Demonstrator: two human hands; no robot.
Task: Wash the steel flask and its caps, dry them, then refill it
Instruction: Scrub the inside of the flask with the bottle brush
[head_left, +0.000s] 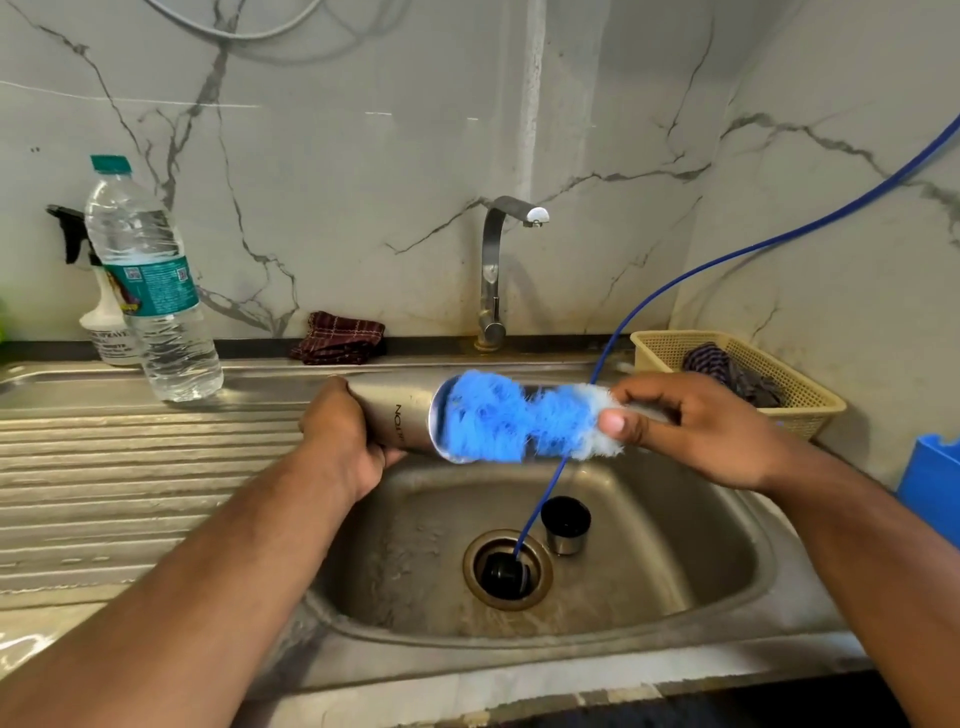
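While the left hand (340, 436) grips the steel flask (400, 418) sideways above the sink (675, 545), the right hand (696, 426) clasps the handle of a blue bottle brush (506, 418), its bristles at the flask's mouth. Down in the sink, a cap (565, 525) stands beside the drain (506, 569), where a blue hose (675, 280) ends.

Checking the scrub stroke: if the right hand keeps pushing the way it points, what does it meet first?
The right hand points leftward; beyond the bottle brush it holds, it would probably meet the steel flask mouth first.
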